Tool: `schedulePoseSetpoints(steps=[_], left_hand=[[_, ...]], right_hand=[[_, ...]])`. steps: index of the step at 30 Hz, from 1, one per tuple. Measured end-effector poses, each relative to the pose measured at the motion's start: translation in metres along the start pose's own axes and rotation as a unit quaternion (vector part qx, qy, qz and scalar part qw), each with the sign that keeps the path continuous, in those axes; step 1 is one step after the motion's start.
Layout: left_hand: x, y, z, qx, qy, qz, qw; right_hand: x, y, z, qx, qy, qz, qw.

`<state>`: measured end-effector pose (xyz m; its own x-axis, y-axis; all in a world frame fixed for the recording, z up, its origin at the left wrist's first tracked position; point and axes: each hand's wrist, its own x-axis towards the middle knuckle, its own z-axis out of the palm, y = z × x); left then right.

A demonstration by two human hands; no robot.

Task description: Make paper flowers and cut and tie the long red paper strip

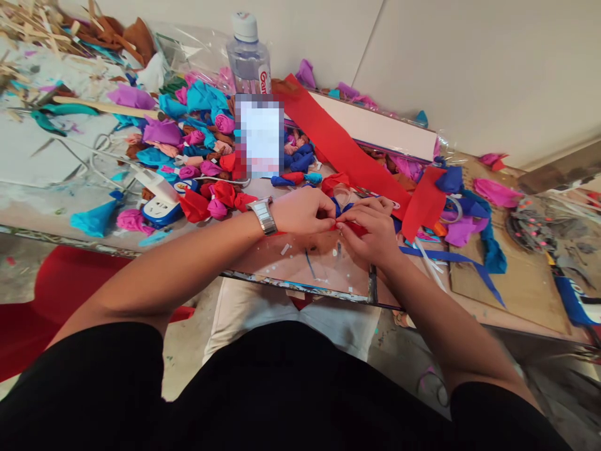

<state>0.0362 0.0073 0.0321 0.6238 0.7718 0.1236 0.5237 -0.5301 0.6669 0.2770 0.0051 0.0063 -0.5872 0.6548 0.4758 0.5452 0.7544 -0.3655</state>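
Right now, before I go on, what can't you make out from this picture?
In the head view:
Most of the red piece: the left hand's grip and right hand's grip cover it, so how it is pinched is unclear.
Pale rectangle: pixelated, unreadable.
Bottle: its base is hidden behind that rectangle.
Wooden sticks: some cut off by the left edge.
Blue-and-white object: cut off by the right edge.
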Motion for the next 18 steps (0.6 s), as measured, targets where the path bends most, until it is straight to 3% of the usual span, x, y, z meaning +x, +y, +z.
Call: schedulePoseSetpoints(steps=[8,18], left_hand=[[-0.002,0.009,0.008,0.085,0.041,0.011,0.995],[0.0,0.003,0.012,0.157,0.058,0.006,0.986]], right_hand=[[0.0,-0.001,0.0,-0.005,-0.004,0.02,1.0],[-0.001,0.003,0.003,-0.003,0.02,0.033,0.999]])
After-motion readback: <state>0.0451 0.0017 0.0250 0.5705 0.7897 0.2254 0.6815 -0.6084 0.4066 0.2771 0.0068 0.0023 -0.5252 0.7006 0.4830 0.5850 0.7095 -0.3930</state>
